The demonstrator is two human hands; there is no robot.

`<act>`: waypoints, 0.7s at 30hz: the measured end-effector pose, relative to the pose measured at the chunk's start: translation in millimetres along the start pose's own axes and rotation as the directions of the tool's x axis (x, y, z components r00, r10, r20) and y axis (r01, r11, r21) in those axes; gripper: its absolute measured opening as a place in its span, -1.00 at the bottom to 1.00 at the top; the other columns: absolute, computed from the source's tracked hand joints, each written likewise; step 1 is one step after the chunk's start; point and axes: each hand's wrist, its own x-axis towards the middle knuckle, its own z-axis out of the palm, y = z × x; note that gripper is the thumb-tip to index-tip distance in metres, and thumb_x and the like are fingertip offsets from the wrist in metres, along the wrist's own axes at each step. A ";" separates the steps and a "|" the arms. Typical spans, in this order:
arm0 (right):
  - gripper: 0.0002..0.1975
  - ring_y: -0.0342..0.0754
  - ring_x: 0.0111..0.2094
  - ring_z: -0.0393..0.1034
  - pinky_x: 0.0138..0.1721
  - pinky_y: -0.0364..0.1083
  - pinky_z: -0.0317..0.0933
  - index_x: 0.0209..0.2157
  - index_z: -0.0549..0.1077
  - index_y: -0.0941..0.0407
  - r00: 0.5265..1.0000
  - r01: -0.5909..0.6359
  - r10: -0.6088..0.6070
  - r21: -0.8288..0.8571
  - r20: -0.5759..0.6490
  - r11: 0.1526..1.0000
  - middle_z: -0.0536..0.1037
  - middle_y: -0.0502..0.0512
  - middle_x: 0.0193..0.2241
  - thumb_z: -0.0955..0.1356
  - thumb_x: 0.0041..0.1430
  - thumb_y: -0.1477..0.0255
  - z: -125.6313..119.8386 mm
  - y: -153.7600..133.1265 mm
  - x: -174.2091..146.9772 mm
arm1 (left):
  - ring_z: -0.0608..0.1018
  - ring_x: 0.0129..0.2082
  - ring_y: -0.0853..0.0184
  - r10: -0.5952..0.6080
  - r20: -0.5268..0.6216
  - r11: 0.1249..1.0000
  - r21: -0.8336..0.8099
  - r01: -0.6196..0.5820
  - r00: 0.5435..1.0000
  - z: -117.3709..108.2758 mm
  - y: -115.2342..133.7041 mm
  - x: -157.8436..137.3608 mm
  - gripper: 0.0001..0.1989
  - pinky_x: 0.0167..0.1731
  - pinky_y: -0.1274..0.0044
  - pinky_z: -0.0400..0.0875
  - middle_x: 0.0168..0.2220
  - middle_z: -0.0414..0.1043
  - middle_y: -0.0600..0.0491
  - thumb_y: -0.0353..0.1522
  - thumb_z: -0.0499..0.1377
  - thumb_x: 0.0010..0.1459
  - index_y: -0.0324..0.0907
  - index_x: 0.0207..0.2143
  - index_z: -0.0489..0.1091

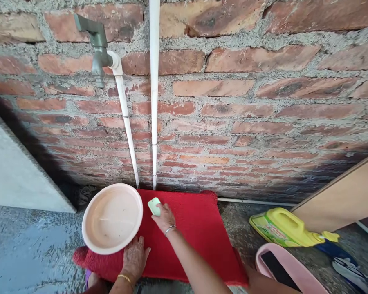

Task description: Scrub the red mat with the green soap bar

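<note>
Red cloth (199,224); block (153,206) in right hand (164,218).

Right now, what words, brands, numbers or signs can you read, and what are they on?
None can be read for sure.
Label on the yellow bottle: reddish lettering, too small and blurred to read.
Pale green block in the right hand: no writing I can make out.

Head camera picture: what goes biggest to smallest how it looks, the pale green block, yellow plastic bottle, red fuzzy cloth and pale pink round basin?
1. Red fuzzy cloth
2. Pale pink round basin
3. Yellow plastic bottle
4. Pale green block
</note>
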 end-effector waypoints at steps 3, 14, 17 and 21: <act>-0.55 0.01 -0.09 0.33 -0.06 -0.04 0.17 -0.05 0.44 -0.03 0.975 0.148 -0.119 -0.152 0.186 0.977 0.39 0.08 -0.07 0.46 -0.04 0.31 17.8 -19.9 7.8 | 0.44 0.09 0.13 -0.041 0.095 0.998 -0.040 0.045 0.995 -10.3 0.1 2.5 -0.47 0.01 0.39 0.34 0.12 0.37 -0.17 -0.15 0.03 0.21 -0.18 0.17 0.28; -0.52 0.05 -0.17 0.38 -0.05 -0.02 0.17 -0.02 0.43 0.02 0.957 -0.282 0.272 -0.113 -0.100 0.953 0.38 0.13 -0.11 0.40 -0.04 0.28 -100.8 163.7 10.7 | 0.45 0.08 0.13 0.016 0.144 1.000 -0.012 -0.014 0.989 -8.4 -9.0 7.8 -0.45 0.06 0.39 0.31 0.10 0.40 -0.18 -0.13 -0.04 0.24 -0.24 0.16 0.27; -0.53 0.06 -0.24 0.40 -0.08 0.03 0.20 -0.09 0.47 0.07 0.864 -0.450 0.470 0.141 -0.184 0.882 0.42 0.15 -0.16 0.42 -0.11 0.27 -126.0 195.7 9.1 | 0.46 0.07 0.15 0.024 0.154 1.000 -0.003 -0.024 0.988 -6.1 -10.5 7.7 -0.45 0.03 0.39 0.32 0.11 0.39 -0.18 -0.14 -0.07 0.25 -0.24 0.17 0.26; -0.62 0.05 -0.30 0.43 -0.20 -0.01 0.28 -0.20 0.50 0.12 0.784 -0.479 0.573 0.354 -0.238 0.803 0.48 0.08 -0.39 0.44 -0.09 0.25 -147.7 212.3 12.7 | 0.44 0.09 0.15 0.010 0.195 1.000 0.026 -0.016 0.981 -10.7 -7.3 8.0 -0.45 0.03 0.40 0.31 0.14 0.35 -0.19 -0.16 -0.07 0.25 -0.28 0.20 0.21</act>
